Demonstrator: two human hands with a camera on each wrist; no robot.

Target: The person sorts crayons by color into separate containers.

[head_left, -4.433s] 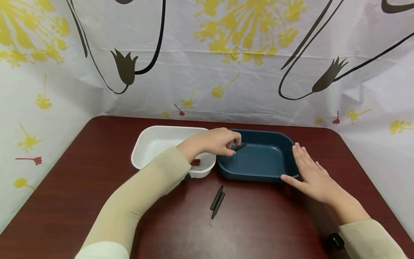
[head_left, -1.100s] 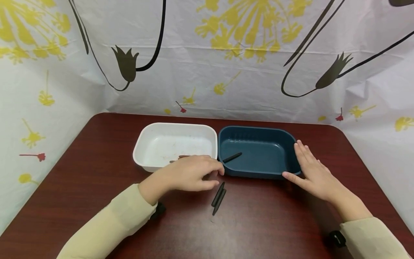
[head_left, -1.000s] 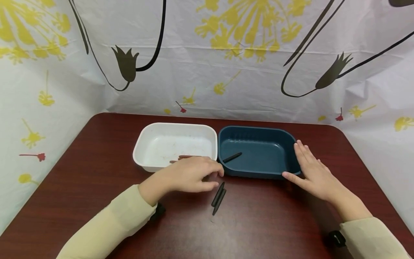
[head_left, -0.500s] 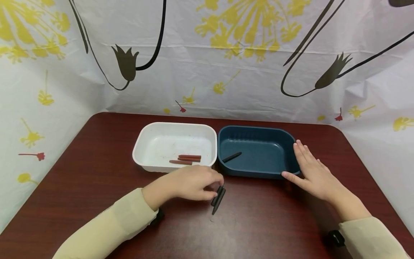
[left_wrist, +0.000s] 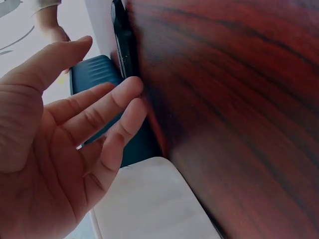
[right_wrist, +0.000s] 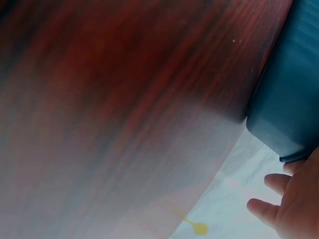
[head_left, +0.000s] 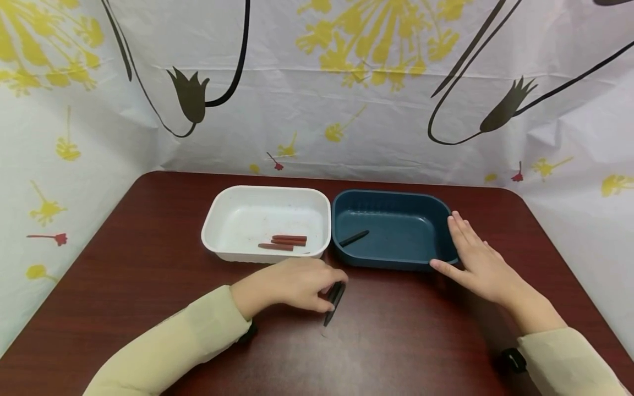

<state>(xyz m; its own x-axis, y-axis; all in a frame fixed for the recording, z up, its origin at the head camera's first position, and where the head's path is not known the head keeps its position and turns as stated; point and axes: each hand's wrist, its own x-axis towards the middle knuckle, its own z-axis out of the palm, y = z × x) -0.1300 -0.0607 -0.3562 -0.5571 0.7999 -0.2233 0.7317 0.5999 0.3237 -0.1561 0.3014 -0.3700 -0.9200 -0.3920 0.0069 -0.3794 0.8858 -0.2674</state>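
Two black crayons (head_left: 335, 300) lie side by side on the table in front of the bins. My left hand (head_left: 297, 283) is over them from the left, thumb and index finger apart on either side of them in the head view. In the left wrist view its fingers are loosely bent, with the black crayons (left_wrist: 122, 42) just beyond the fingertips. My right hand (head_left: 480, 264) rests with straight fingers against the right end of the blue bin (head_left: 396, 263). Another black crayon (head_left: 354, 237) lies inside that bin, at its left end.
A white bin (head_left: 267, 256) stands left of the blue one, close against it, with 3 reddish-brown crayons (head_left: 282, 242) and small specks inside. Both stand toward the back of the dark red wooden table (head_left: 396, 341). A patterned white sheet (head_left: 297, 110) hangs behind.
Since 4.4 seconds ago, my left hand has let go of a black crayon in the blue bin. It has come back toward me, down to the two on the table. The right hand has stayed put.
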